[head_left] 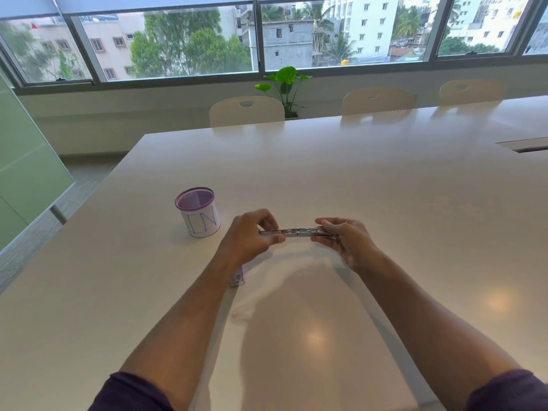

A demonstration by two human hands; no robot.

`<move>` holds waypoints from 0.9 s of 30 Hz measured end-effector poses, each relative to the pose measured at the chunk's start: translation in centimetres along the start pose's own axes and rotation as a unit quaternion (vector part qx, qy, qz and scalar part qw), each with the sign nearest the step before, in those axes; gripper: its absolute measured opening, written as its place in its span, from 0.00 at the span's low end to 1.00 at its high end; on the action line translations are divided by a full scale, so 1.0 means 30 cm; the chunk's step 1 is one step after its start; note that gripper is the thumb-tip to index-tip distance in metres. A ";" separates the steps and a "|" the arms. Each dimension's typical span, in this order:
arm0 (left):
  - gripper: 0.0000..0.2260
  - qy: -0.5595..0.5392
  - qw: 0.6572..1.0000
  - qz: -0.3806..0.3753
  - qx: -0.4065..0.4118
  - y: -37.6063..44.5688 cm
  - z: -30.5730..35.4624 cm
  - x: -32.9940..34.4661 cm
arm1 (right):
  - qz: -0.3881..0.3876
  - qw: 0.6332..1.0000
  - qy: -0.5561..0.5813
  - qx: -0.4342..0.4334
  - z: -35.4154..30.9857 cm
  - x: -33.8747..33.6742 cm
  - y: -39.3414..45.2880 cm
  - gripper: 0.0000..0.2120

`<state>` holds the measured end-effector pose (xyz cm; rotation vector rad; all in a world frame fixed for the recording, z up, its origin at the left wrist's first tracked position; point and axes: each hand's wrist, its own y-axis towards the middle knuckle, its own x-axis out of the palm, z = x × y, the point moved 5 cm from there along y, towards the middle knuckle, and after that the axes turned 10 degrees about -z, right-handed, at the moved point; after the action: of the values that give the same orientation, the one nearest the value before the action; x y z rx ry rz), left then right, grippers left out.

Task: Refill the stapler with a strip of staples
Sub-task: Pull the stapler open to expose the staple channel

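Note:
A slim metal stapler (298,232) is held level above the white table (385,188), stretched out between both hands. My left hand (252,235) pinches its left end between thumb and fingers. My right hand (345,238) grips its right end. A small staple box (237,277) lies on the table under my left wrist, partly hidden by the forearm. Whether a staple strip sits in the stapler is too small to tell.
A purple mesh cup (198,211) wrapped in white paper with writing stands left of my hands. Cream chairs (246,111) line the table's far side, with a potted plant (285,84) behind. A cable slot (525,145) is at the right.

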<state>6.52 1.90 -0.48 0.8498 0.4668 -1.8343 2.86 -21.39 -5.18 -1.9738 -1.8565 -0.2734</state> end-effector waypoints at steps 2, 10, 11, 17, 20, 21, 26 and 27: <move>0.09 0.086 0.994 -0.069 0.027 0.002 0.046 0.017 | -0.017 1.000 -0.002 0.009 0.003 -0.003 -0.002 0.07; 0.23 0.207 0.961 -0.137 0.121 -0.026 0.158 0.114 | -0.129 0.991 0.014 0.044 -0.016 0.024 -0.032 0.13; 0.23 0.180 0.967 -0.130 0.124 -0.031 0.157 0.115 | -0.136 0.989 0.026 0.045 -0.025 0.019 -0.039 0.13; 0.20 0.109 0.981 -0.086 0.134 -0.048 0.138 0.112 | -0.149 0.987 0.026 0.055 -0.044 -0.009 -0.079 0.14; 0.21 0.108 0.979 -0.094 0.145 -0.056 0.144 0.123 | -0.158 0.985 0.030 0.057 -0.039 -0.004 -0.082 0.14; 0.23 0.108 0.978 -0.098 0.147 -0.057 0.145 0.128 | -0.164 0.984 0.035 0.056 -0.037 0.000 -0.082 0.14; 0.29 0.108 0.975 -0.122 0.152 -0.053 0.139 0.151 | -0.170 0.983 0.030 0.054 -0.026 -0.001 -0.067 0.14; 0.30 0.101 0.976 -0.128 0.148 -0.050 0.134 0.153 | -0.168 0.984 0.023 0.053 -0.024 -0.004 -0.064 0.15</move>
<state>2.70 -3.03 -1.24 1.2337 0.4527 -2.0980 1.07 -21.76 -4.28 -1.5656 -2.1236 -0.3083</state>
